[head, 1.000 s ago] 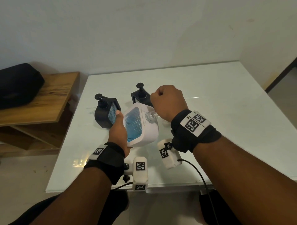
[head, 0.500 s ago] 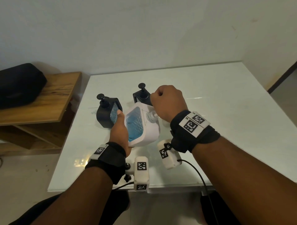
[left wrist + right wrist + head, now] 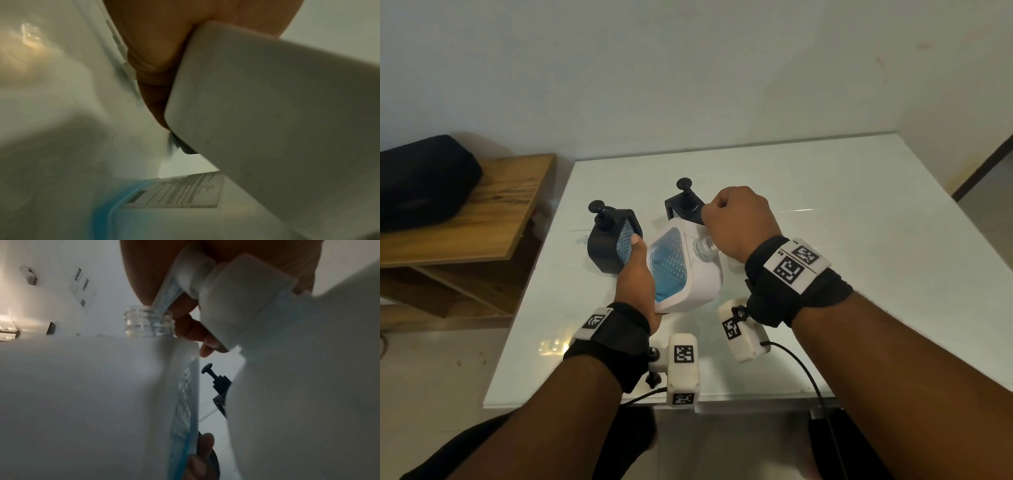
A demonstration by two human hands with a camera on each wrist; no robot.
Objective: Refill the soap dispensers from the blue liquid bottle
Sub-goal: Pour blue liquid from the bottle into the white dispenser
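Note:
A white square bottle of blue liquid [image 3: 685, 270] stands tilted on the glass table, and my left hand [image 3: 637, 270] grips its left side. Its clear threaded neck [image 3: 702, 246] is uncapped. My right hand [image 3: 736, 219] is a fist just above the neck. In the right wrist view that hand grips the white pump cap [image 3: 236, 293], whose dip tube [image 3: 166, 293] still reaches into the neck [image 3: 148, 322]. Two black soap dispensers with pump tops stand behind, one on the left [image 3: 609, 243] and one further back [image 3: 685, 205]. The left wrist view shows only the bottle's white underside [image 3: 277, 113] and my palm [image 3: 164, 40].
The white glass table [image 3: 825, 240] runs to a wall at the back and stretches wide to the right. A wooden shelf [image 3: 482, 219] with a black bag [image 3: 421, 178] stands to the left of the table. Camera cables hang over the table's near edge.

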